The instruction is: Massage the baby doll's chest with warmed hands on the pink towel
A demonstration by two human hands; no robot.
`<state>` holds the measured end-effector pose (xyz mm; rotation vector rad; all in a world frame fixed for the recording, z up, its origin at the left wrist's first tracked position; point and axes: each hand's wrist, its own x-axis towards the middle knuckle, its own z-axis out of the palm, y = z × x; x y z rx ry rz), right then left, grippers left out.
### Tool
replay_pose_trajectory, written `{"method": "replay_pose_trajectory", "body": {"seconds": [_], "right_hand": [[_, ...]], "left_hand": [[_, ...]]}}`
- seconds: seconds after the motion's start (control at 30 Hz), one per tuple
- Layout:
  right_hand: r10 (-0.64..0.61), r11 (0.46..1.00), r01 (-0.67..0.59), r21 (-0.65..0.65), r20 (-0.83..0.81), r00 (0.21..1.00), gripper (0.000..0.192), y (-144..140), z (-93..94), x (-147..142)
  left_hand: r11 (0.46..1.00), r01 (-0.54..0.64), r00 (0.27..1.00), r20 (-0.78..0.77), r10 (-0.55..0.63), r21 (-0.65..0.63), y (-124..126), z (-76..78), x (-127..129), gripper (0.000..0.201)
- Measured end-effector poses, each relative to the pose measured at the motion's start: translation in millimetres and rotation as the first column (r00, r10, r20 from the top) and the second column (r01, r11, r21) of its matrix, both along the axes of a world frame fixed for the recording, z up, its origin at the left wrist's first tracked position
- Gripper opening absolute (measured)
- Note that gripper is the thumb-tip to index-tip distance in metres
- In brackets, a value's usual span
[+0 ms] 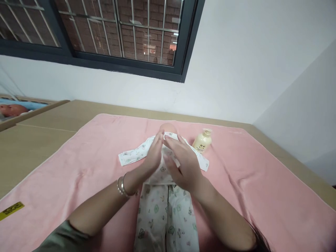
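Observation:
My left hand (pixel 154 151), with bracelets at the wrist, is raised with fingers stretched out and holds nothing. Facing it, my right hand (pixel 185 161) also has its fingers extended, slightly blurred, and is empty. The fingertips come close together; whether they touch I cannot tell. Beneath them lies a small doll-like figure in a white printed long-sleeved top (pixel 135 155) and matching trousers (pixel 154 213). Its bald head (pixel 168 127) shows just beyond my fingers, and my hands hide much of the chest. A pale yellow pump bottle (pixel 202 141) stands beside the figure's right-hand sleeve.
A pink blanket (pixel 86 168) covers much of the wooden surface (pixel 44 136). A yellow label (pixel 12 210) lies at the left. Another doll (pixel 13 110) lies in a wooden-edged tray at far left. Behind are a white wall (pixel 225 70) and a barred window (pixel 126 31).

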<state>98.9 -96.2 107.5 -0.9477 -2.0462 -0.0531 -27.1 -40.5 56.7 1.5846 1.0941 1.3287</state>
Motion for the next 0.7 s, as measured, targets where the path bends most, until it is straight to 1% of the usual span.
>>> {"method": "replay_pose_trajectory", "body": {"seconds": [0.03,0.07,0.1,0.17,0.23,0.33,0.43,0.5,0.57,0.63,0.7], "right_hand": [[-0.067,0.995,0.066,-0.069,-0.014,0.998,0.047,7,-4.5,0],[-0.127,0.981,0.125,-0.149,-0.001,0.992,0.044,14,-10.0,1],[-0.170,0.958,0.174,-0.226,0.035,0.985,0.044,21,-16.3,1],[-0.195,0.912,0.234,-0.337,0.144,0.970,0.044,36,-30.9,0],[-0.181,0.895,0.257,-0.366,0.229,0.957,0.046,49,-46.2,-1],[-0.155,0.882,0.270,-0.387,0.302,0.941,0.049,64,-65.0,0],[-0.142,0.860,0.284,-0.424,0.335,0.932,0.049,76,-74.7,5],[-0.142,0.844,0.293,-0.449,0.341,0.929,0.049,84,-76.9,12],[-0.161,0.819,0.315,-0.480,0.334,0.929,0.054,91,-77.2,21],[-0.218,0.779,0.367,-0.508,0.329,0.919,0.061,97,-76.7,27],[-0.305,0.726,0.451,-0.520,0.345,0.888,0.065,97,-76.0,29]], "left_hand": [[0.999,-0.040,0.999,-0.002,0.040,0.000,17,-1.1,0,0.048],[0.998,-0.060,0.997,-0.039,0.060,0.003,33,-5.0,-1,0.048],[0.998,-0.053,0.991,-0.124,0.055,0.016,47,-11.5,-3,0.047],[0.997,-0.006,0.957,-0.290,0.027,0.074,65,-29.4,-5,0.042],[0.992,0.014,0.922,-0.386,0.036,0.125,75,-48.4,-5,0.041],[0.979,0.013,0.896,-0.438,0.079,0.205,78,-68.5,-3,0.041],[0.966,0.002,0.886,-0.448,0.118,0.258,78,-76.4,0,0.041],[0.961,-0.002,0.882,-0.451,0.132,0.278,79,-77.9,1,0.042],[0.956,-0.007,0.877,-0.457,0.147,0.293,79,-78.7,1,0.042],[0.953,-0.012,0.872,-0.462,0.158,0.304,79,-79.4,1,0.042],[0.951,-0.015,0.872,-0.461,0.164,0.310,78,-80.2,2,0.042]]}}
